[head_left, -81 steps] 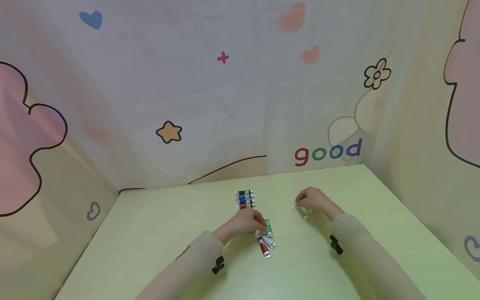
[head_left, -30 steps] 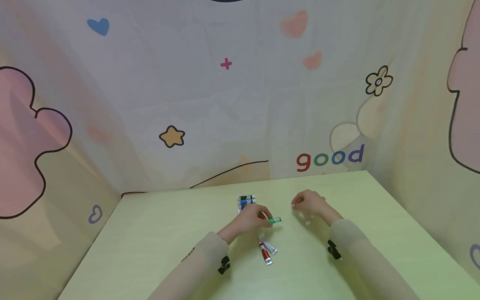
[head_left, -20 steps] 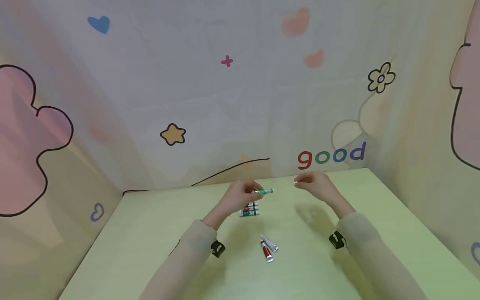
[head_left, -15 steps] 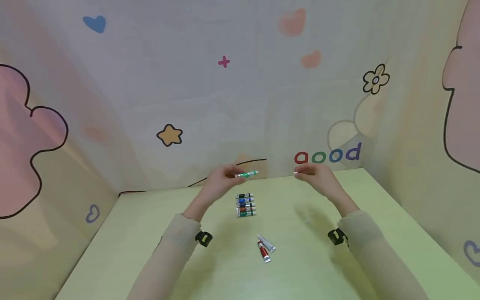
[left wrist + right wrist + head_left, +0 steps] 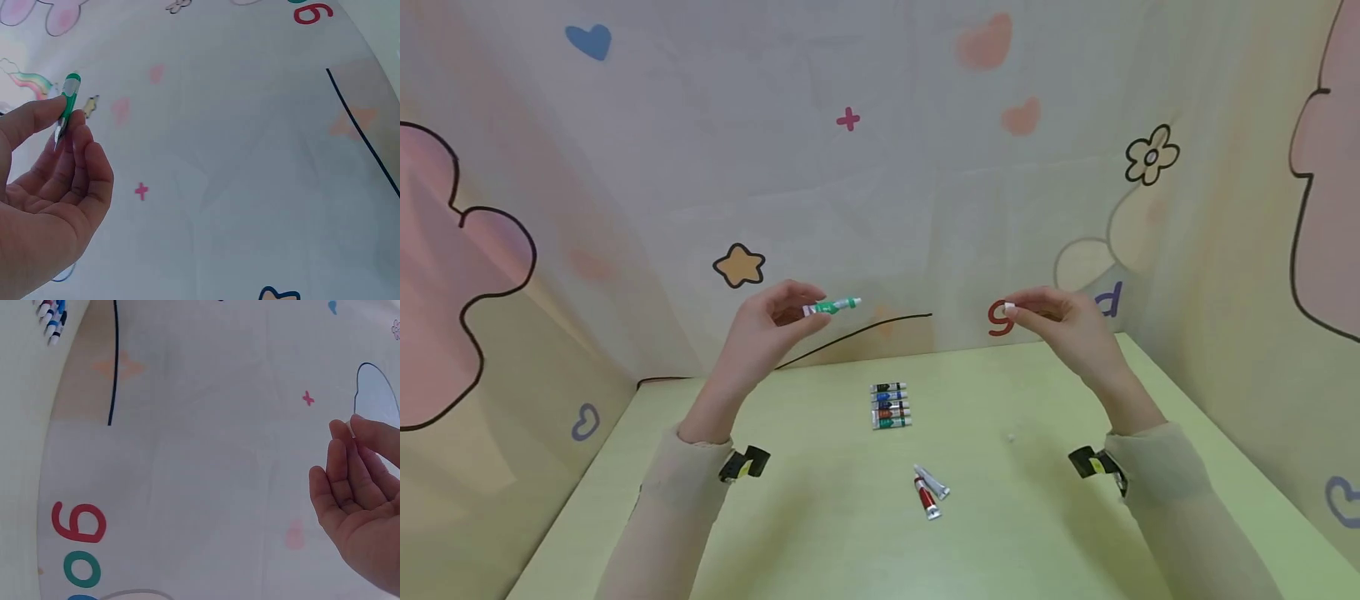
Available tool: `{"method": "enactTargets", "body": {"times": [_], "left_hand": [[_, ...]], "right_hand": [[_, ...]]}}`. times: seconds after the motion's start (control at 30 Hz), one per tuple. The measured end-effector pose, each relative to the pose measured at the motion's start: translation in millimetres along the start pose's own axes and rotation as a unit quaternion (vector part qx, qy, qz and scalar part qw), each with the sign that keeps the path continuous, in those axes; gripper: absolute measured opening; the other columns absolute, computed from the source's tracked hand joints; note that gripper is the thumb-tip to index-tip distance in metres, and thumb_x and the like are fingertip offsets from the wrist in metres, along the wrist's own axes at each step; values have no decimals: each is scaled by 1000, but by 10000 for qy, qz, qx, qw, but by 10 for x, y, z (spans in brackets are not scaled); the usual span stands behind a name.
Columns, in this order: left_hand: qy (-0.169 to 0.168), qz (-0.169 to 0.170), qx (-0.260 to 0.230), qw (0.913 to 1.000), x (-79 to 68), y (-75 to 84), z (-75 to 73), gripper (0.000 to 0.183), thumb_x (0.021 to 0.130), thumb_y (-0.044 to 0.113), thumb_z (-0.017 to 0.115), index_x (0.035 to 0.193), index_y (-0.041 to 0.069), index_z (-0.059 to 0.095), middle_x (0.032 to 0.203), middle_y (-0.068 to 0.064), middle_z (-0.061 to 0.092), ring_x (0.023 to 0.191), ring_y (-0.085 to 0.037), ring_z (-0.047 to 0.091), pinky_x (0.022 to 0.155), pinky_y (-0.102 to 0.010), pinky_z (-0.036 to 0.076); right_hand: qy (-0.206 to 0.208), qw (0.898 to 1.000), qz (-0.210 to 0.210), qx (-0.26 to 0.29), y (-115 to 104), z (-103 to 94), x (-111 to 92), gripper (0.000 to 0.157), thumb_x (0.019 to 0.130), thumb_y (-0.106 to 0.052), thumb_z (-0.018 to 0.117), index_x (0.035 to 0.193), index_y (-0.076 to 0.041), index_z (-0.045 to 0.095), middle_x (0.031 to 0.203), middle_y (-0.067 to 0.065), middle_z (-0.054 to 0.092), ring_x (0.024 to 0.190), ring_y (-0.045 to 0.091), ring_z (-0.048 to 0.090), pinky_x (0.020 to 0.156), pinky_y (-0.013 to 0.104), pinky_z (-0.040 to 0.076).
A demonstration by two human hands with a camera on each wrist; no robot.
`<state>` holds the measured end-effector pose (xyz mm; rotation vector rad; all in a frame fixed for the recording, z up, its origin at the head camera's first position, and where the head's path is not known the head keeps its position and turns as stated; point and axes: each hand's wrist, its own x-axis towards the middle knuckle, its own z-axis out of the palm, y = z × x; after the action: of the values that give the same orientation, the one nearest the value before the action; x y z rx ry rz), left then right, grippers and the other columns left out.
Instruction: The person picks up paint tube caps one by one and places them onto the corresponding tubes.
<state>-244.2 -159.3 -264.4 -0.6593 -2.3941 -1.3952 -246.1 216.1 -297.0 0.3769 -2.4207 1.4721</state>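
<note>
In the head view my left hand (image 5: 760, 329) is raised in front of the backdrop and pinches a small green paint tube (image 5: 831, 307) between thumb and fingers. The tube's narrow white end points right. The left wrist view also shows this green paint tube (image 5: 69, 103) at the fingertips. Level with it on the right, my right hand (image 5: 1071, 329) pinches a small white cap (image 5: 1009, 309). Most of that piece is hidden by the fingertips in the right wrist view. Below, a red paint tube (image 5: 927, 498) and a silver-white paint tube (image 5: 934, 482) lie side by side on the table.
Several paint tubes (image 5: 891, 406) lie in a neat stacked row towards the back of the pale green table (image 5: 700, 500). A tiny white piece (image 5: 1011, 437) lies right of them. A printed cloth backdrop (image 5: 820, 192) encloses the back and sides.
My left hand has picked the green paint tube off the table and lifted it up and left. My right hand has risen with the white cap. The hands are farther apart.
</note>
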Motion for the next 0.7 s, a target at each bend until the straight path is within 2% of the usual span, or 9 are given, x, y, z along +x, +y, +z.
{"method": "enactTargets", "body": {"times": [0.17,0.3,0.5,0.7], "left_hand": [[237,196,-111,9995,-228,172,-18,26,83,36,69,103,19,66,83,-5,58,74,-19,54,63,-34,40],[389,446,-289,9978,-392,279,38,24,84,33,70,102,18,66,83,-3,59,76,-18,55,68,-35,43],[539,637,-640,9945,-607,355,131,21,84,22,70,104,15,67,88,-1,62,80,-19,56,77,-29,47],[558,637,-808,9931,-743,395,235,21,85,18,70,105,14,68,88,-2,63,80,-19,56,77,-28,48]], "right_hand": [[173,9998,-20,-51,-138,-51,-217,40,83,-48,64,113,-21,64,108,-4,64,99,11,58,84,32,44],[271,9994,-206,10,-196,-42,-372,35,85,-44,64,112,-21,65,107,-3,65,97,12,60,82,26,45],[333,9960,-742,377,-282,8,-554,24,87,-30,66,106,-16,68,101,2,67,93,16,63,79,22,48],[448,9936,-907,509,-382,83,-704,20,87,-24,67,105,-15,68,101,1,67,98,15,59,79,22,47]]}}
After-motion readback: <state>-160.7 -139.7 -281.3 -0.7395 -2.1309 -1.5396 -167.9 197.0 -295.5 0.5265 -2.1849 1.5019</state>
